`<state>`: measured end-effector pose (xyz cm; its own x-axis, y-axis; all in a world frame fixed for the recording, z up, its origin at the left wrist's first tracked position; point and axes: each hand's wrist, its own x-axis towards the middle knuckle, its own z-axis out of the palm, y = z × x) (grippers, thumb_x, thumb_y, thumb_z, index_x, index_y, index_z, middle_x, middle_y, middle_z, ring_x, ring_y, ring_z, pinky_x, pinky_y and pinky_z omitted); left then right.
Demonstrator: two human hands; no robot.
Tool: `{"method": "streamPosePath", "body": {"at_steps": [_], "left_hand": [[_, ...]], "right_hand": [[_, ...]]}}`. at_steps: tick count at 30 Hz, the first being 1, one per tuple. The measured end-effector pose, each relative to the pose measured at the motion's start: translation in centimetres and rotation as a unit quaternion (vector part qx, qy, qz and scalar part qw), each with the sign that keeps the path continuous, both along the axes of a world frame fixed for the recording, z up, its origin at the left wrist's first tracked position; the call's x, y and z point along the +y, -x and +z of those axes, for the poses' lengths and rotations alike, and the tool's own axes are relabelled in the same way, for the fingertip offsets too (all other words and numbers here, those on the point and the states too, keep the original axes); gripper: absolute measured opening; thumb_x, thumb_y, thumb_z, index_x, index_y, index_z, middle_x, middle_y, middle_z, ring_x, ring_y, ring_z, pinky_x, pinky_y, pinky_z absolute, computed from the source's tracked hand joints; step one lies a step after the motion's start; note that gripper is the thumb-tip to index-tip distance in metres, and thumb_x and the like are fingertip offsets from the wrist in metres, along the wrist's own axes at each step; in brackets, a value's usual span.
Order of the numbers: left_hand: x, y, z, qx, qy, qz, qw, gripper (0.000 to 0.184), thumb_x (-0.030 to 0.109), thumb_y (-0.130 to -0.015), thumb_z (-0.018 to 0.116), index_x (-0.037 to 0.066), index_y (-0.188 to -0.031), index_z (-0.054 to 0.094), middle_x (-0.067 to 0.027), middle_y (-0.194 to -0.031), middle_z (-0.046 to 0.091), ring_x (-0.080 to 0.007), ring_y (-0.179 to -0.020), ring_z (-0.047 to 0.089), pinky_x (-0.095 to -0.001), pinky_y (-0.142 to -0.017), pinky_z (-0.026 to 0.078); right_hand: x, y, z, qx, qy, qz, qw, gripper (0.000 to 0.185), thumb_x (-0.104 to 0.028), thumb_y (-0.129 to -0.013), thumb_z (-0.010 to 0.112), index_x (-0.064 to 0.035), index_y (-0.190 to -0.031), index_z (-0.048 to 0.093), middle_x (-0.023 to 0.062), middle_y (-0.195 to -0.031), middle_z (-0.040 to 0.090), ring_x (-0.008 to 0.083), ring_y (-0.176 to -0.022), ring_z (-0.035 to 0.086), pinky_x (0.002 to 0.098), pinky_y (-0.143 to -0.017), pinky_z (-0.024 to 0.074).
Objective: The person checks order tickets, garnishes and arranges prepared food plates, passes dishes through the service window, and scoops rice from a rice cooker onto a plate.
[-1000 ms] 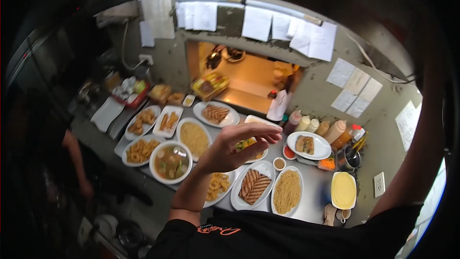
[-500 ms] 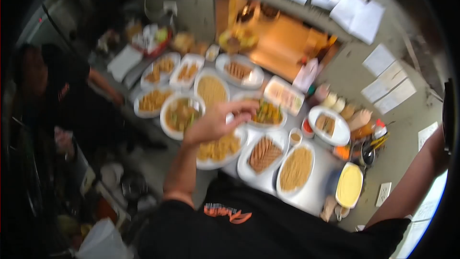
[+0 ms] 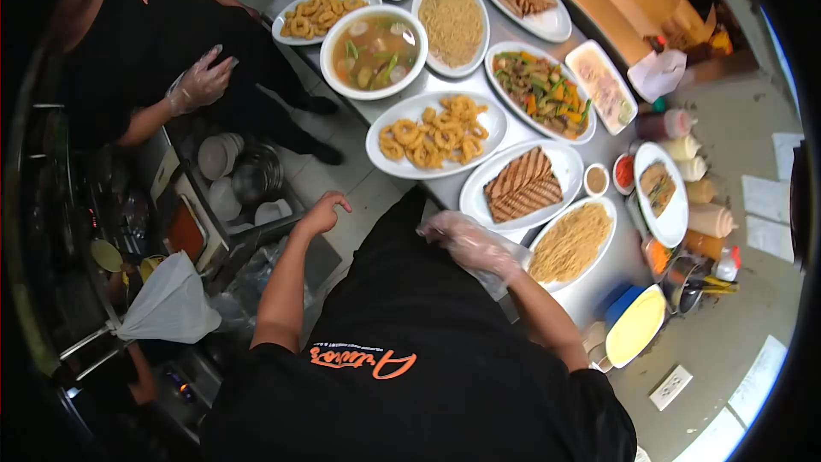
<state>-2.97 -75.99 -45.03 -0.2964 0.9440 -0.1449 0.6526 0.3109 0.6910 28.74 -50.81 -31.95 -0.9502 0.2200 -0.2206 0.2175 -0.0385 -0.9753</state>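
Note:
My left hand (image 3: 321, 213) is bare and hangs beside my body, left of the table. Its index finger is extended and bent, and nothing shows in it. Close to the front table edge is my right hand (image 3: 469, 242), in a clear plastic glove, fingers curled together. Loose clear plastic shows under it; whether it grips anything is hidden. Just beyond lie a plate of grill-marked meat (image 3: 532, 186) and an oval plate of noodles (image 3: 571, 242). A plate of fried rings (image 3: 436, 133) is farther left.
A soup bowl (image 3: 374, 51) and a vegetable dish (image 3: 540, 92) stand farther back. Sauce bottles (image 3: 710, 219) line the wall, near a yellow-filled tub (image 3: 636, 325). At left, a co-worker's gloved hand (image 3: 202, 81) is above stacked bowls (image 3: 220, 154).
My left hand has drawn back from over the plates to beside my body. My right hand has come from the far right to the table's front edge. The view has tilted down.

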Motion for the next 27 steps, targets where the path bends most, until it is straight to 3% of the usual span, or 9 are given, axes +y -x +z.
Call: {"method": "streamPosePath", "body": {"at_steps": [1, 3, 4, 7, 9, 16, 19, 21, 27], "left_hand": [[-2.5, -0.6, -0.6, -0.061, 0.079, 0.064, 0.993, 0.03, -0.009, -0.075, 0.047, 0.001, -0.091, 0.07, -0.0183, -0.086, 0.07, -0.0342, -0.086, 0.068, -0.0412, -0.08, 0.053], [-7.1, -1.8, -1.1, -0.171, 0.24, 0.166, 0.941, 0.035, -0.011, -0.074, 0.043, 0.001, -0.094, 0.069, -0.0166, -0.089, 0.07, -0.0298, -0.09, 0.068, -0.0397, -0.082, 0.053], [-9.2, -1.2, -1.0, -0.168, 0.376, 0.166, 0.896, 0.039, -0.008, -0.077, 0.038, 0.002, -0.102, 0.066, -0.0101, -0.102, 0.068, -0.0192, -0.097, 0.062, -0.0334, -0.083, 0.048], [-15.5, 3.2, -3.7, -0.174, 0.504, 0.015, 0.846, 0.027, -0.001, -0.076, 0.054, 0.001, -0.097, 0.07, -0.0187, -0.102, 0.07, -0.0277, -0.094, 0.067, -0.0381, -0.083, 0.052], [-13.9, 7.7, -5.0, -0.129, 0.52, -0.053, 0.843, 0.024, 0.0, -0.078, 0.055, 0.0, -0.097, 0.07, -0.0174, -0.099, 0.07, -0.0266, -0.092, 0.067, -0.0376, -0.081, 0.052], [0.6, 15.7, -13.5, -0.039, 0.467, -0.276, 0.839, 0.018, 0.005, -0.085, 0.057, -0.001, -0.096, 0.069, -0.0132, -0.088, 0.069, -0.0225, -0.082, 0.065, -0.0362, -0.077, 0.051], [3.3, 14.7, -17.1, -0.033, 0.432, -0.331, 0.838, 0.016, 0.007, -0.089, 0.058, -0.002, -0.096, 0.069, -0.0113, -0.084, 0.069, -0.0208, -0.078, 0.065, -0.0355, -0.075, 0.051], [5.1, 12.8, -20.1, -0.026, 0.378, -0.377, 0.845, 0.016, 0.008, -0.091, 0.058, -0.002, -0.096, 0.069, -0.0101, -0.081, 0.069, -0.0197, -0.075, 0.064, -0.0351, -0.074, 0.051], [8.8, 0.6, -12.4, 0.192, 0.178, -0.618, 0.741, 0.026, -0.004, -0.077, 0.057, 0.004, -0.099, 0.068, -0.0187, -0.104, 0.063, -0.0366, -0.097, 0.06, -0.043, -0.088, 0.049]], "right_hand": [[-1.2, 1.2, -0.2, -0.007, -0.135, 0.026, 0.99, 0.019, -0.017, -0.095, 0.058, -0.0028, -0.102, 0.068, 0.0154, -0.09, 0.07, 0.0296, -0.08, 0.067, 0.0376, -0.078, 0.0537], [-2.7, 1.8, -1.6, -0.083, -0.08, 0.025, 0.993, 0.023, -0.021, -0.096, 0.057, -0.0013, -0.1, 0.068, 0.0178, -0.089, 0.07, 0.032, -0.078, 0.067, 0.0403, -0.076, 0.0528], [-3.4, 1.6, -2.3, -0.119, -0.05, 0.013, 0.992, 0.025, -0.023, -0.096, 0.057, -0.0005, -0.098, 0.069, 0.0189, -0.089, 0.069, 0.0332, -0.077, 0.066, 0.0417, -0.076, 0.0524], [-4.1, -2.0, -0.9, -0.272, 0.012, -0.016, 0.962, 0.034, -0.03, -0.095, 0.056, 0.0009, -0.091, 0.07, 0.022, -0.089, 0.069, 0.0355, -0.079, 0.067, 0.0464, -0.076, 0.0504], [-7.7, -5.5, -0.9, -0.397, -0.176, -0.1, 0.895, 0.035, -0.031, -0.091, 0.059, -0.0004, -0.084, 0.073, 0.0192, -0.089, 0.071, 0.036, -0.085, 0.069, 0.0472, -0.08, 0.053], [-31.9, -5.5, 7.9, -0.64, -0.04, -0.393, 0.659, 0.02, -0.018, -0.083, 0.061, -0.0028, -0.081, 0.074, 0.0183, -0.089, 0.072, 0.0347, -0.091, 0.07, 0.0439, -0.078, 0.0563], [-45.5, -1.1, 5.5, -0.635, 0.159, -0.411, 0.635, 0.02, -0.018, -0.081, 0.062, -0.0023, -0.085, 0.075, 0.019, -0.097, 0.072, 0.0353, -0.095, 0.07, 0.0441, -0.082, 0.0558], [-52.8, 1.5, 1.7, -0.581, 0.246, -0.31, 0.712, 0.02, -0.016, -0.079, 0.06, 0.0008, -0.083, 0.071, 0.0197, -0.093, 0.07, 0.0359, -0.084, 0.07, 0.0471, -0.071, 0.0537], [-69.7, 4.8, -16.9, -0.574, 0.404, -0.612, 0.364, 0.022, -0.015, -0.076, 0.062, -0.0018, -0.092, 0.07, 0.0184, -0.093, 0.069, 0.0321, -0.08, 0.068, 0.0444, -0.066, 0.0529]]}}
